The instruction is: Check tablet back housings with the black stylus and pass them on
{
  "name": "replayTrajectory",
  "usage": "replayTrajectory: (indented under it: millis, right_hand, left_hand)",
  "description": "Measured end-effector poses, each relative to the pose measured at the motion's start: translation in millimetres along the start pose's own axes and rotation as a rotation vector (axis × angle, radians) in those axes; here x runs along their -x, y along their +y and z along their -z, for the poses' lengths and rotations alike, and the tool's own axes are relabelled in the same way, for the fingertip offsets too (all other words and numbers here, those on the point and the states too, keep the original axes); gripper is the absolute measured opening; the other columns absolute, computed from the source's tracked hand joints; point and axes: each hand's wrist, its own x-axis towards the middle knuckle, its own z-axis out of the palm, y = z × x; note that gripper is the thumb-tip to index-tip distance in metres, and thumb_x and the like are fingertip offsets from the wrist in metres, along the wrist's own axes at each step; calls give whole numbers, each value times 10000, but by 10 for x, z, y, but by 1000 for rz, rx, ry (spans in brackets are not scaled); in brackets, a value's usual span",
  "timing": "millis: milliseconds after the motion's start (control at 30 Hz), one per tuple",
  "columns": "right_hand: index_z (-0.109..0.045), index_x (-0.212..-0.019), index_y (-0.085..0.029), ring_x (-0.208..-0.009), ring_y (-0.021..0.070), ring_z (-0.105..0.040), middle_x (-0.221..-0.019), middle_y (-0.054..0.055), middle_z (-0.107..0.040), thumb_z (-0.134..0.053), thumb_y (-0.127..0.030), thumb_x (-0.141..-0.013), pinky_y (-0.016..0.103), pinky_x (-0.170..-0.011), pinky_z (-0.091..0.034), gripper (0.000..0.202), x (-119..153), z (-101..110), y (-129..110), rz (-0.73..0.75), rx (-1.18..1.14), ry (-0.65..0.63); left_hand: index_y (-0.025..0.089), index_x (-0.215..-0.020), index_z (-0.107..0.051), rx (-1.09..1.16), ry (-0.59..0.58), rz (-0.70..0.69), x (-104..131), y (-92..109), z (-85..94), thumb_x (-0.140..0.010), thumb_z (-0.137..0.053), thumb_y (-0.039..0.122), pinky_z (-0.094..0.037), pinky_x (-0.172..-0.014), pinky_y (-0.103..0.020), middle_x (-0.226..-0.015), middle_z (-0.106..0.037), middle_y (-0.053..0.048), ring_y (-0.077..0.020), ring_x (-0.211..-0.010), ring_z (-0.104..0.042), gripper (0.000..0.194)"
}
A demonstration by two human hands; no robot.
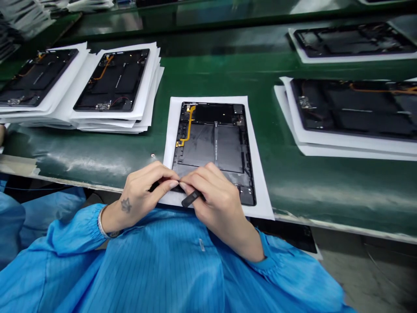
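An opened tablet body [228, 148] lies on a white sheet [260, 200] at the middle of the bench's near edge. A yellow flex cable [188, 128] runs down its upper left part. My left hand [145, 189] is at its lower left corner, thumb and forefinger pinched; anything between them is too small to tell. My right hand [216, 195] meets it there, its fingers closed round a dark tool [191, 198] with a flat black end. The fingertips of both hands nearly touch and hide that corner of the body.
Two opened tablets [115, 82] [39, 78] rest on stacked white sheets at the left of the green bench [208, 74]. At the right, two more tablets [355, 104] [355, 40] lie on white sheets. A dark panel [296, 234] shows below the bench edge.
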Motion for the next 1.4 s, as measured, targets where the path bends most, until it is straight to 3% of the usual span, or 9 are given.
replayTrajectory:
  millis: [267,500,733,833,1000,1067,1233,1333,1400]
  right_hand:
    - [-675,-1111,-170,-836,201,-551,-996,77,-735,-504,-50,-944,348,-710,-468,268,86,25,27,141,137,9]
    - [-680,-1136,-113,-831,217,-510,-1028,109,-727,-424,-74,-983,367,-698,-453,301,83,32,26,227,282,-83]
    - [-690,-1103,-77,-788,218,-471,-979,108,-720,-365,-95,-1009,362,-675,-417,339,58,33,-11,299,424,-125]
    - [-685,-1105,-73,-790,214,-465,-988,108,-716,-371,-95,-1010,358,-674,-412,329,66,30,8,308,399,-130]
    - [-673,-1112,-37,-785,218,-464,-993,113,-712,-425,-89,-995,365,-677,-419,279,75,-2,40,343,374,-135]
    - [-668,-1110,-34,-803,221,-487,-992,117,-707,-488,-177,-1003,365,-698,-440,254,62,28,34,323,302,-120]
    - [-530,-1341,28,-935,221,-566,-1083,154,-653,-375,-569,-1001,337,-824,-503,704,-7,278,-22,188,106,-192]
    - [-542,-1358,-20,-770,194,-548,-903,91,-639,-313,-490,-1042,314,-677,-462,611,-20,368,-58,192,276,-133]
    - [-527,-1393,-58,-677,180,-515,-828,56,-616,-327,-410,-1061,312,-608,-419,523,-7,362,-80,202,394,-96]
  left_hand:
    - [163,-984,-573,-275,-161,-191,-13,-200,92,-1018,-504,135,-509,-777,-282,-878,-644,-37,-146,-814,-593,82]
    - [126,-1019,-592,-550,-313,-340,-5,-186,164,-1013,-478,119,-492,-703,-307,-878,-627,-65,-191,-782,-542,114]
    - [137,-971,-613,-581,-315,-351,-22,-185,218,-1010,-497,140,-502,-690,-308,-858,-636,-60,-190,-771,-565,122]
    - [145,-1059,-619,-514,-252,-299,48,-259,227,-1001,-532,141,-530,-785,-290,-972,-672,-63,-176,-871,-620,104]
    - [75,-1198,-597,-461,-236,-401,114,-249,233,-1022,-455,106,-569,-836,-312,-1064,-689,-120,-197,-955,-653,229]
    - [49,-1190,-593,-490,-254,-457,110,-191,234,-1031,-419,111,-587,-835,-336,-1065,-695,-149,-217,-970,-664,244]
    - [-16,-1143,-612,-709,-254,-578,101,-85,226,-990,-471,79,-596,-720,-354,-986,-712,-177,-245,-861,-679,228]
    - [45,-1121,-633,-629,-267,-501,74,-161,222,-1003,-490,116,-588,-713,-336,-962,-715,-138,-218,-843,-673,198]
    - [89,-1193,-621,-491,-274,-402,50,-260,210,-1017,-529,230,-587,-841,-393,-1133,-696,-159,-257,-1041,-663,244]
